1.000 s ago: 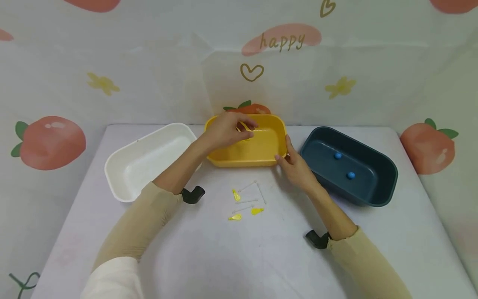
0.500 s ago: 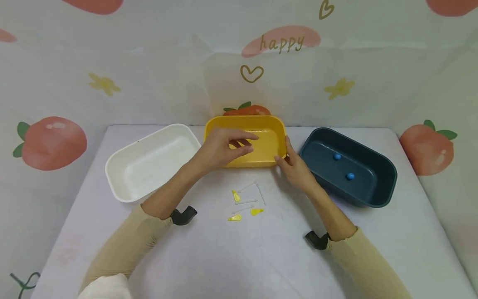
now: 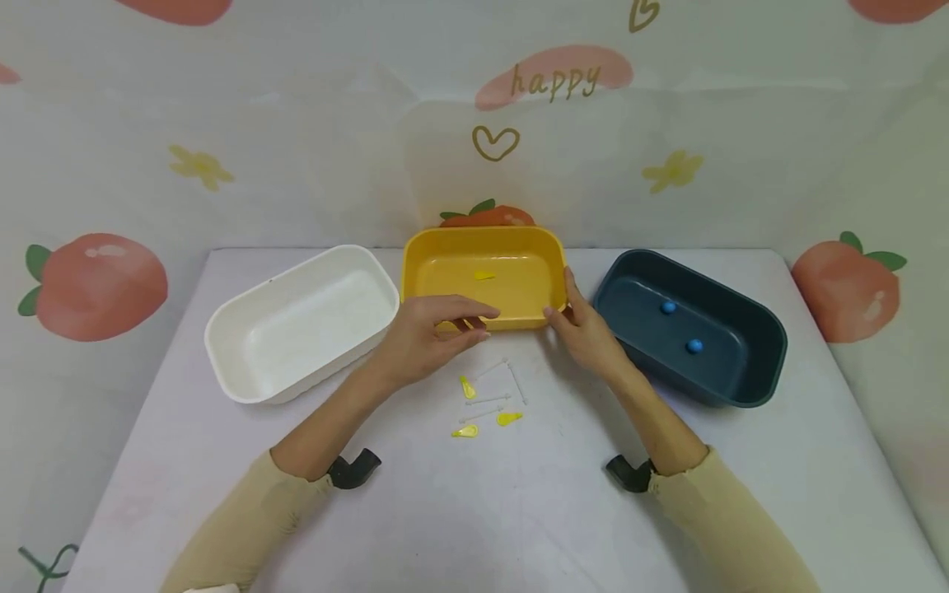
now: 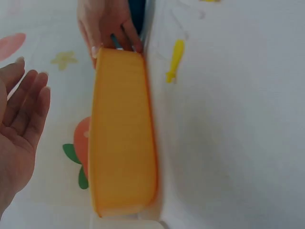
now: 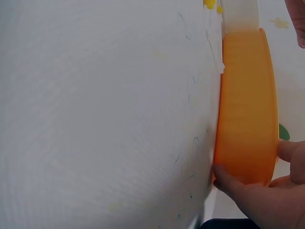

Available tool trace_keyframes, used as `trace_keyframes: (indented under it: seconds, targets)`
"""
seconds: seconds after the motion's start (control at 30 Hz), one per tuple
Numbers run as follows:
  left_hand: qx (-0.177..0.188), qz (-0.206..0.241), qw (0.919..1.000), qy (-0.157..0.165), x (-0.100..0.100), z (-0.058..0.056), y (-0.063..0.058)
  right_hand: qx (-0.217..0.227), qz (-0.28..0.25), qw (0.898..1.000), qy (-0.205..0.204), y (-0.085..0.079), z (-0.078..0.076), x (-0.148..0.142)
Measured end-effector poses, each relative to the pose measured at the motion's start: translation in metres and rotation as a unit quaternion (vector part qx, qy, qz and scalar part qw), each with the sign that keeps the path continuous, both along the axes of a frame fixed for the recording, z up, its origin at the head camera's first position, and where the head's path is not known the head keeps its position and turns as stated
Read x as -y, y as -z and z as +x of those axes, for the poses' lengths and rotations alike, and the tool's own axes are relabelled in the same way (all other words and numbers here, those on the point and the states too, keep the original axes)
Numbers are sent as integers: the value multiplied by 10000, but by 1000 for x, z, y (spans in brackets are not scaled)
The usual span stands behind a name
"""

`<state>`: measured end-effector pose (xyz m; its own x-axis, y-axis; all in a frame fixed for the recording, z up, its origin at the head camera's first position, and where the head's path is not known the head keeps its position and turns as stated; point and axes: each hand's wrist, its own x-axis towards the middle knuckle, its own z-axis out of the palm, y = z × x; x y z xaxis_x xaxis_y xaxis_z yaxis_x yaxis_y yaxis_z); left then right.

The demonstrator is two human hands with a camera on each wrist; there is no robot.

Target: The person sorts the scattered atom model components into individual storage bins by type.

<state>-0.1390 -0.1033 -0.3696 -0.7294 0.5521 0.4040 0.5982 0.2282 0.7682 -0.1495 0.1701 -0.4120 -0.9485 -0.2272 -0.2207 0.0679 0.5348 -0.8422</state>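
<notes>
My left hand [image 3: 423, 338] hovers over the near rim of a yellow plastic basin [image 3: 519, 301], its fingers loosely extended and holding nothing. Inside that basin lies a small flat yellow piece [image 3: 484, 275]. At the basin's right end, my right hand [image 3: 589, 333] holds the wall, with thumb and fingers on either side of the corner [image 5: 245, 179]. On the table in front are three small yellow teardrop-shaped pieces [image 3: 509, 418] and several thin whitish sticks [image 3: 488, 400] with small knobs at their ends. The left wrist view also shows one yellow piece [image 4: 176, 59] beside the basin.
A white basin [image 3: 296, 317] stands angled at the left. To the right is a dark blue basin [image 3: 730, 296] with two small blue balls [image 3: 694, 346] in it. A patterned cloth wall [image 3: 334, 165] rises behind the table's back edge.
My left hand has drawn back from over the yellow basin toward the near side and down. The yellow piece inside now shows uncovered. My right hand has stayed on the basin.
</notes>
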Motion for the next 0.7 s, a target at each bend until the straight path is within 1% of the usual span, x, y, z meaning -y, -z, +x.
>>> trace_keyframes:
  seconds: [0.13, 0.2, 0.43, 0.7]
  targets:
    - [-41, -268, 9996, -81, 5, 8, 11, -4, -38, 10000, 13, 0, 0, 1]
    - [24, -339, 9994, -106, 8, 12, 17, -12, -53, 10000, 11, 0, 1, 1]
    - [514, -496, 9974, -50, 18, 19, 39, -93, 36, 9999, -36, -1, 1, 1]
    - [879, -985, 9912, -72, 25, 21, 54, -45, 110, 9999, -24, -2, 1, 1]
